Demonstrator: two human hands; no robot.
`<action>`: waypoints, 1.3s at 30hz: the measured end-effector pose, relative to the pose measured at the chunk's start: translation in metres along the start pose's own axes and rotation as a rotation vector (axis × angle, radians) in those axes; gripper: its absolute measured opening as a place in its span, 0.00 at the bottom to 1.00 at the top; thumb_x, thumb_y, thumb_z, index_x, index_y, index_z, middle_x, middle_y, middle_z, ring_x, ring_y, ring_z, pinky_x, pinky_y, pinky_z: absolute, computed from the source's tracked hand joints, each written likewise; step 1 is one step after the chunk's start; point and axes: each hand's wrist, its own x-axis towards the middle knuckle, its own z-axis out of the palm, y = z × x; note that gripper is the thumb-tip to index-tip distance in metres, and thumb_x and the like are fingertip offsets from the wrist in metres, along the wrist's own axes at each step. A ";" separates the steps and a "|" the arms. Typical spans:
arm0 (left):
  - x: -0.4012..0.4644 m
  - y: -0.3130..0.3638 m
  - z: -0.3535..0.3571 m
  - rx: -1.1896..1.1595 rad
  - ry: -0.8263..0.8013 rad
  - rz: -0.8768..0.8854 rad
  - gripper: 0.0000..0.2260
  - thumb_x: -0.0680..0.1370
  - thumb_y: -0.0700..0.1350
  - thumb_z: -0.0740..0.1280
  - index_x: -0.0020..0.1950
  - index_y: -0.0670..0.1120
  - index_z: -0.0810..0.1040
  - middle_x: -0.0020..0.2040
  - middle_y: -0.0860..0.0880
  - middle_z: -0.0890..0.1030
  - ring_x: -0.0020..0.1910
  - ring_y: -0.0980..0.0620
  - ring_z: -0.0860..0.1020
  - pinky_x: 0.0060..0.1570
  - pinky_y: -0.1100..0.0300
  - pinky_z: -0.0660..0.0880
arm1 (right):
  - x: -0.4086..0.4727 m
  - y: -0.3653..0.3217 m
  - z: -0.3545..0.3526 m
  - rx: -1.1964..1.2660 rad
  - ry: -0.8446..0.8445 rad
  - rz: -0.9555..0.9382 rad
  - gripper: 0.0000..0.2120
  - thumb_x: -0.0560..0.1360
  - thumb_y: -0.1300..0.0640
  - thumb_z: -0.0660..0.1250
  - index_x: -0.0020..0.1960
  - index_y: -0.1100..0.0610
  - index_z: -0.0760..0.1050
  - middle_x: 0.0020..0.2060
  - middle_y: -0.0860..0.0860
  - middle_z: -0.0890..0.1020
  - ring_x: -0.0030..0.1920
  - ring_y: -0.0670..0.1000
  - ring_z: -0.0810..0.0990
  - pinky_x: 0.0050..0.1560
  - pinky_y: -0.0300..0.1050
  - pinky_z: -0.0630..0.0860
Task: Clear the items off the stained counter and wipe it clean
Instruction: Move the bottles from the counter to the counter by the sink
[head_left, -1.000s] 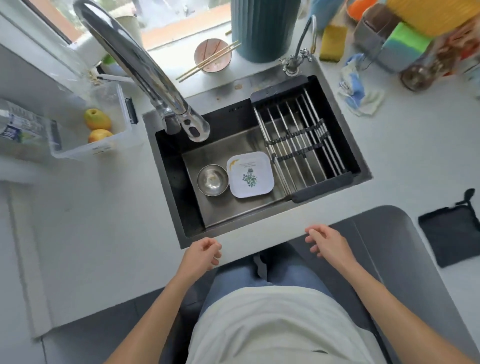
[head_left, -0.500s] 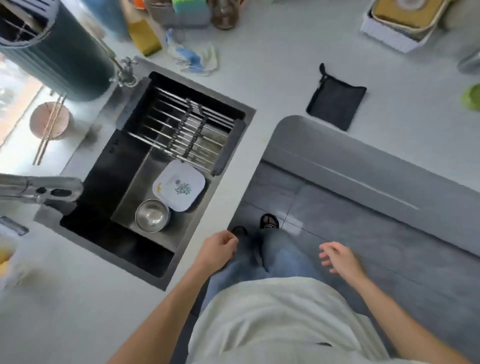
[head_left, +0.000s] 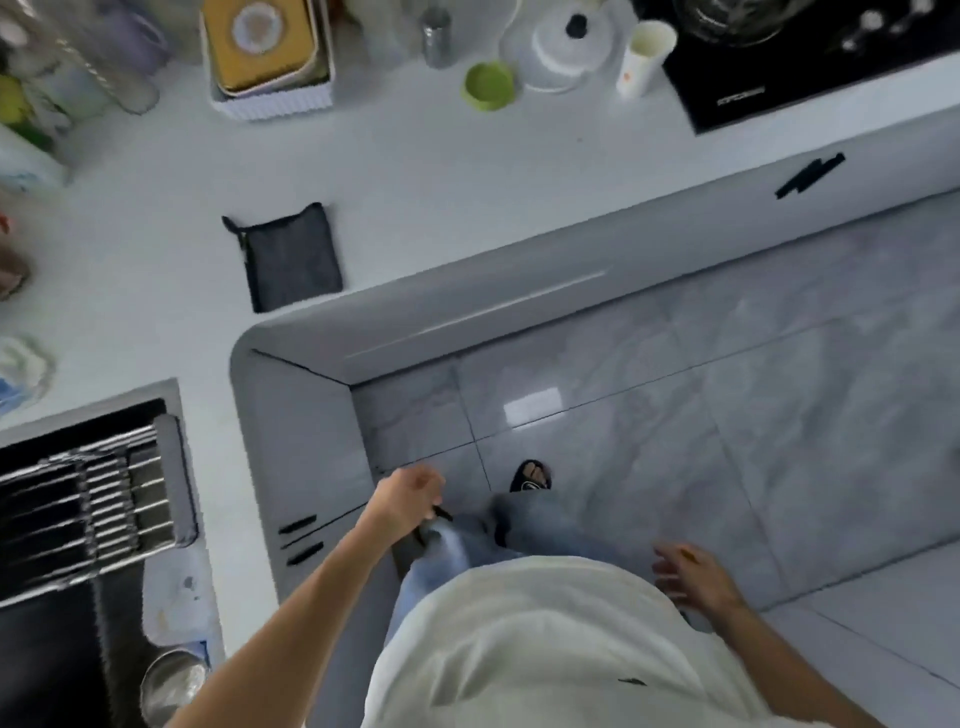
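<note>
White counter (head_left: 415, 171) wraps an inside corner above grey floor tiles, and by my judgement nothing is cleared or wiped yet: at twelve o'clock a green bowl (head_left: 488, 85), a cream cup (head_left: 644, 54) and a ribbed tray (head_left: 267, 57) stand on it, with a dark cloth (head_left: 288, 257) lying flat at ten o'clock near the edge. Left hand (head_left: 408, 499) is loosely curled, empty, over the floor; right hand (head_left: 691, 574) hangs with fingers spread at five o'clock, touching nothing.

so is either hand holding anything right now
Nothing is held. The left hand is loosely curled and empty over the floor, the right hand is open beside the hip, and the black cloth lies untouched on the counter.
</note>
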 end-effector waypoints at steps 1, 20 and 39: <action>0.006 0.012 0.003 0.071 -0.007 0.005 0.13 0.83 0.47 0.64 0.41 0.46 0.82 0.38 0.47 0.85 0.42 0.42 0.84 0.51 0.47 0.81 | 0.005 -0.005 -0.009 0.032 0.014 -0.010 0.10 0.84 0.57 0.64 0.54 0.64 0.78 0.46 0.61 0.81 0.38 0.57 0.78 0.37 0.45 0.73; 0.140 0.243 -0.007 0.629 -0.193 -0.005 0.10 0.84 0.38 0.61 0.44 0.40 0.77 0.36 0.43 0.79 0.33 0.45 0.77 0.38 0.54 0.72 | 0.066 -0.131 -0.119 0.566 0.197 -0.128 0.09 0.84 0.58 0.63 0.54 0.58 0.82 0.46 0.58 0.85 0.40 0.55 0.82 0.39 0.46 0.76; 0.209 0.623 0.209 0.791 -0.407 0.374 0.09 0.84 0.49 0.65 0.53 0.46 0.83 0.51 0.45 0.86 0.50 0.44 0.85 0.55 0.52 0.81 | 0.104 -0.076 -0.225 0.790 0.196 0.301 0.13 0.84 0.59 0.63 0.61 0.65 0.80 0.41 0.55 0.80 0.34 0.48 0.74 0.35 0.41 0.70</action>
